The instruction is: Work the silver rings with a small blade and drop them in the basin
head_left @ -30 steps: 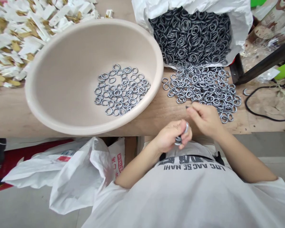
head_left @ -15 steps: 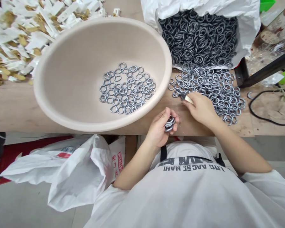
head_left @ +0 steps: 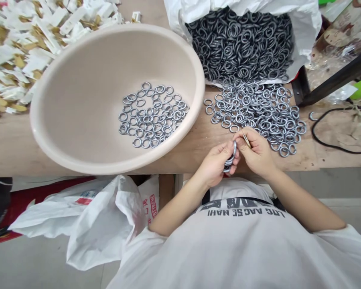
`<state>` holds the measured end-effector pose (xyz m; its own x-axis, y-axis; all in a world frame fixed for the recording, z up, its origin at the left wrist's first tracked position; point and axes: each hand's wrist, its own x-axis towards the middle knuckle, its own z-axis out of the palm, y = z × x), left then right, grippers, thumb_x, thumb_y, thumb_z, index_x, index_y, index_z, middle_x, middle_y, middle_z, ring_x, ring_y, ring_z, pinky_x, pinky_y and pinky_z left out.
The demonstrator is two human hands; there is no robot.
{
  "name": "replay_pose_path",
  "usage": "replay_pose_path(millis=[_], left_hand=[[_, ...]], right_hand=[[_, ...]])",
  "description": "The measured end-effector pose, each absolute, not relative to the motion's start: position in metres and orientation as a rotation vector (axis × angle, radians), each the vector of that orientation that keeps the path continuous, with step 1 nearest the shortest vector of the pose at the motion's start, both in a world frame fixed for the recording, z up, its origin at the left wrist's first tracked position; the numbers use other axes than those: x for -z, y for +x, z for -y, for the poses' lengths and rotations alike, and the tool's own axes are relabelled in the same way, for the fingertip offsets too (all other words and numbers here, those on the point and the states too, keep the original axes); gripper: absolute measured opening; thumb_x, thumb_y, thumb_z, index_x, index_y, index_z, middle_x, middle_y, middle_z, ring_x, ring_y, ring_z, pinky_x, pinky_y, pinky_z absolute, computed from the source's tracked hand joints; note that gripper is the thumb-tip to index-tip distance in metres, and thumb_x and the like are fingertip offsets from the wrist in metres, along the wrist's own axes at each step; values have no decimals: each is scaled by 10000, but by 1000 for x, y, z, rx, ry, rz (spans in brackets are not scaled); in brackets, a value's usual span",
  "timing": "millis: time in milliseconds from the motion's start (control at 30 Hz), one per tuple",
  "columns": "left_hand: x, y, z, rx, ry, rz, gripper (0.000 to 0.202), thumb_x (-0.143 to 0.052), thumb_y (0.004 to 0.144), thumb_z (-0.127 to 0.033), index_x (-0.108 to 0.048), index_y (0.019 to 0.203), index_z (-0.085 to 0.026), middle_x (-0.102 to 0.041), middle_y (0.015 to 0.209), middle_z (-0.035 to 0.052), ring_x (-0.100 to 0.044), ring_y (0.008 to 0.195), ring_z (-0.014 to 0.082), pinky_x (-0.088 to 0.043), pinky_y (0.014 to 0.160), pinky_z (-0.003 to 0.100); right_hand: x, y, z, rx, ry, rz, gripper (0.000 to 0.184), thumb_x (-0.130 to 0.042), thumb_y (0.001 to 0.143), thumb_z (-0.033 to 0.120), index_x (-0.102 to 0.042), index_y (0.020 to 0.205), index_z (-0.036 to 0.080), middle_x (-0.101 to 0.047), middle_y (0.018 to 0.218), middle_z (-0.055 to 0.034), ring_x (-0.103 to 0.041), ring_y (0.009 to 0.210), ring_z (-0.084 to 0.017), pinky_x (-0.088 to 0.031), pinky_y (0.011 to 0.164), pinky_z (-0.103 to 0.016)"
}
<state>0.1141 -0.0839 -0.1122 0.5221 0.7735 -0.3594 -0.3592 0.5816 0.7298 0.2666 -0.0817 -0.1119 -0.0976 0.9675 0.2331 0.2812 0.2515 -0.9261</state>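
Many loose rings (head_left: 258, 116) lie by desk (head_left: 180, 160) front edge, right of bowl (head_left: 72, 100). My left hand (head_left: 215, 164) closed on small ring stack (head_left: 229, 160). My right hand (head_left: 254, 152) pinches thin pale stick (head_left: 246, 139). Loose fingers could drop stack, and rings could roll off desk edge. Stick could slip too if pinch goes soft.

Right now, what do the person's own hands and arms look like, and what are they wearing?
The left hand and right hand are bare, with no gloves, and the forearms are bare too. Loose short sleeves belong to a white T-shirt with dark lettering.
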Motion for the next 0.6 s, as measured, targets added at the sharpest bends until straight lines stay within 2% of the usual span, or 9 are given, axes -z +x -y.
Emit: replay_pose_path(millis=[167, 267, 400, 600], left_hand=[[112, 120, 87, -863, 666, -768, 469, -737, 835, -598, -567, 774, -164, -532, 609, -50, -485, 422, 46, -348, 398, 166], [112, 122, 88, -887, 683, -752, 435, -704, 877, -567, -570, 775, -165, -548, 630, -42, -496, 426, 49, -345, 399, 171], [112, 119, 86, -933, 714, -782, 401, -670, 923, -506, -548, 750, -165, -537, 640, -43, -496, 452, 39, -344, 428, 162], [113, 116, 84, -952, 737, -795, 422, -692, 900, -530, -525, 743, -176, -507, 595, -62, -466, 438, 40, -336, 427, 160]], right_hand=[[110, 271, 82, -866, -1128, 1599, 220, -710, 926, 448, -680, 940, 231, -610, 853, -6, -578, 799, -170, -446, 751, -330], [107, 273, 82, -896, -1178, 1585, 234, -669, 955, 459, -671, 909, 229, -600, 813, -3, -575, 788, -173, -444, 751, -333], [99, 282, 87, -767, -1230, 1688, 241, -547, 1025, 440, -658, 998, 227, -642, 878, -27, -596, 831, -181, -437, 766, -334], [87, 286, 99, -506, -1291, 2112, 317, -540, 1019, 415, -549, 776, 212, -524, 723, 5, -488, 673, -143, -330, 631, -308]])
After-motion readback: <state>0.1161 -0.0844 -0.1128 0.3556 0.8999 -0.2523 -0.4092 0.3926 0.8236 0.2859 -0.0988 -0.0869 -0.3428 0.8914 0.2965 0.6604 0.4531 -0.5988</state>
